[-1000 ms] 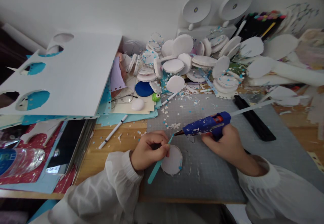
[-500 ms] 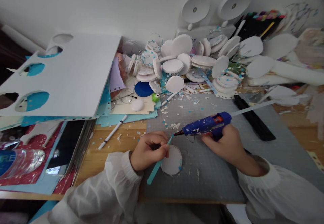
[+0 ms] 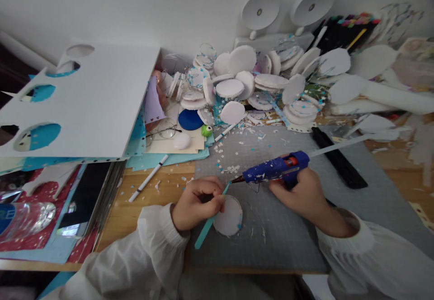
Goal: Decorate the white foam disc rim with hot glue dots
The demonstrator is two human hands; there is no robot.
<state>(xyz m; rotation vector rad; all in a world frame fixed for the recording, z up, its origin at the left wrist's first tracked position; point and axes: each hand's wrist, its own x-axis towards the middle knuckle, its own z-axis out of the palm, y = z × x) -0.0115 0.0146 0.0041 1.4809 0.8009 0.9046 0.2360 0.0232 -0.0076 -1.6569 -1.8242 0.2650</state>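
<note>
Still, teal tool (image 3: 206,232) at glue-gun nozzle (image 3: 238,180)

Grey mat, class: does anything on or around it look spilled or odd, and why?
Yes. Small white and blue bits lie scattered on the far-left part of the mat, loose as if spilled. White specks cling to the glue gun in the right hand. Beyond the mat, white discs lean in a jumbled pile.

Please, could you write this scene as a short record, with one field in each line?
Left hand: pinches turquoise tweezers
Right hand: grips blue hot glue gun
Nozzle: beside the tweezers' tip; contact unclear
Near hands: single white disc on grey cutting mat
Behind: many piled white discs
Left side: white board with round holes
</note>
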